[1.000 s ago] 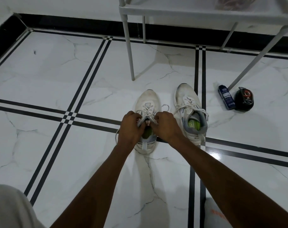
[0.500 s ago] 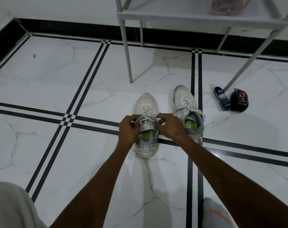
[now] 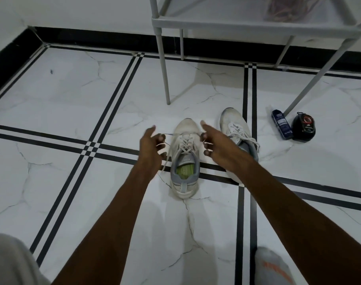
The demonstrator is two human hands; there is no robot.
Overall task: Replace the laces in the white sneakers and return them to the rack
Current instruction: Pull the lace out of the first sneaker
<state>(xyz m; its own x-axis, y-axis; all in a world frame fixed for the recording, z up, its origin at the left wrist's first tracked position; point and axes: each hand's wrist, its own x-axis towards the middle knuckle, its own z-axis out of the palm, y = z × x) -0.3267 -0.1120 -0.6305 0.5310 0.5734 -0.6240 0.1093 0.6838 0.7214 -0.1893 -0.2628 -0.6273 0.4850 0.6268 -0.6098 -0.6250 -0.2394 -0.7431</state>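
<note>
Two white sneakers stand on the marble floor, toes pointing away from me. The left sneaker has a grey collar and a green insole, with its white lace threaded through the eyelets. My left hand holds one lace end out to the shoe's left, curled fingers around it. My right hand holds the other lace end out to the shoe's right, forefinger stretched forward. The right sneaker is laced and partly hidden behind my right hand and forearm.
The white metal rack stands beyond the shoes, one leg close to the left sneaker's toe. A reddish bundle of cord lies on its shelf. A blue bottle and a black round case sit at right. My sock shows bottom right.
My hands were together over the left sneaker's tongue. They have spread apart to either side, drawing the two lace ends outward.
</note>
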